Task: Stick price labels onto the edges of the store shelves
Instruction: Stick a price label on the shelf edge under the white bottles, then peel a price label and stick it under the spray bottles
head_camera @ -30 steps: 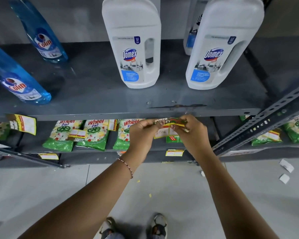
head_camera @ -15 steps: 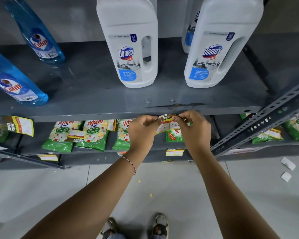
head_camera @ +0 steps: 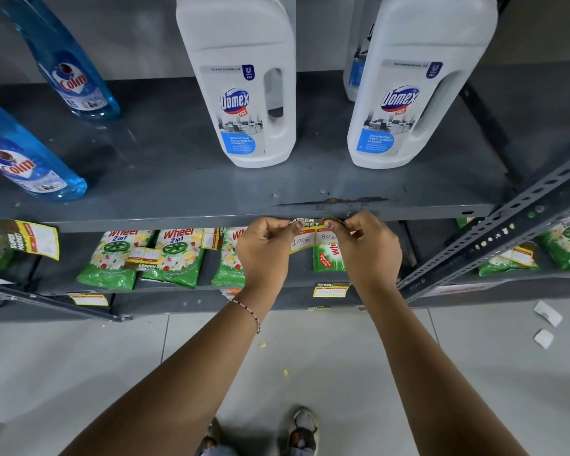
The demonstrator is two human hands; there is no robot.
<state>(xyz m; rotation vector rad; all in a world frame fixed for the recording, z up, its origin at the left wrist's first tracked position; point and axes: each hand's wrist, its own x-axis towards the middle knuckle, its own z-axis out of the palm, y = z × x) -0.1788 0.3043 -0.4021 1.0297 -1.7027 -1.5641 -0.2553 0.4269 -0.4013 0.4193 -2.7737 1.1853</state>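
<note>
Both hands are up at the front edge of the grey shelf, pinching one price label between them. Left hand is closed on the label's left end, thumb and fingers curled tight. Right hand is closed on the right end, same pinch. Label is yellow with a dark "SUPER MARKET" strip on top, "100" and "80" handwritten in two boxes. Its top strip is sitting right at the shelf lip, bowed; whether it's touching the metal, can't tell. Lower part is hanging free in front of the shelf below.

On the shelf top: two white Domex bottles standing upright behind the hands, two blue Colin bottles to the left. Another label is hanging off the same lip, far left, tilted. Shelf below is holding green Wheel packets, some with labels over them. One more label is sitting on the lower shelf's edge, under the hands. Beaded bracelet on the left wrist. White paper scraps are lying on the floor at right.
</note>
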